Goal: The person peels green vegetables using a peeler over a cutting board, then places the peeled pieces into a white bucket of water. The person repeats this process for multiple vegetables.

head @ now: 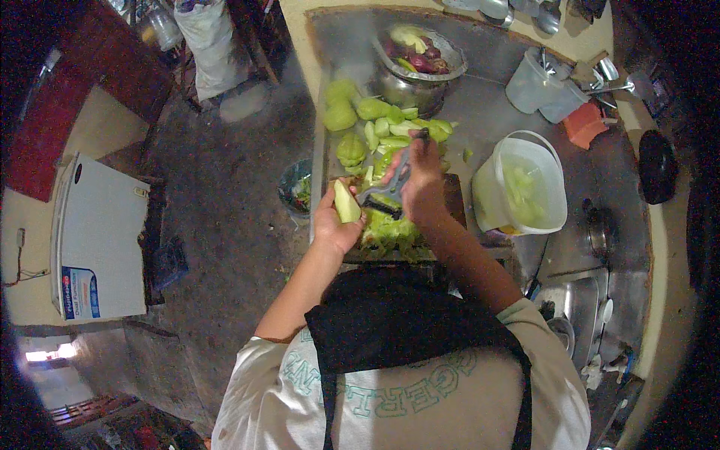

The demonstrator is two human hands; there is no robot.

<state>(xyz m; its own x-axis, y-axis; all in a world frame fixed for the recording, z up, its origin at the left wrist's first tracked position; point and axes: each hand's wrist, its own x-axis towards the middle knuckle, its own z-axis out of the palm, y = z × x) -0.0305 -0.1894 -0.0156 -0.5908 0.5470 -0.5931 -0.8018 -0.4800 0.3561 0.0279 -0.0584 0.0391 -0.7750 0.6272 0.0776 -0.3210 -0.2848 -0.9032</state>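
Note:
My left hand (336,229) holds a pale, peeled piece of chayote (347,202) at the near edge of the counter. In my right hand (421,183) is a grey-handled peeler (398,179), its dark head just right of the chayote piece and apart from it. Green peelings (391,232) are heaped under both hands on a dark board (454,197), much of which they cover. Beyond my hands lie several cut chayote pieces (402,128). Whole green chayotes (341,112) rest at the counter's left side.
A metal pot (419,93) with red onions stands at the back. To the right is a white bucket (485,183) holding pale pieces in liquid. Plastic containers (529,84) and a sink (574,298) are farther right. A bin (293,188) with scraps sits below the counter's left edge.

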